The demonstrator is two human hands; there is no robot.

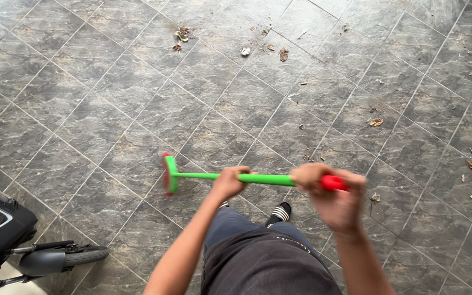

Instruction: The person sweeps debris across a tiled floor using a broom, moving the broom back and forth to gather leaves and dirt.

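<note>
Floor: grey stone-patterned tiled floor (110, 82) fills the view; it runs from my feet to the far edge
Scooter: black scooter with a small front wheel (6, 235) stands at the near left; well apart from my hands
Broom: green plastic broom with a red-tipped handle and red bristles (203, 176) lies level across my front; its head (169, 173) touches the floor at the left
Right hand: my right hand (331, 199) is clenched around the red end of the handle; blurred
Left hand: my left hand (229, 182) grasps the green shaft, nearer the head
Leaves: dry brown leaves (283, 53) lie scattered far and right
Sandal: black striped sandal (279, 212) shows near, below the shaft
</note>
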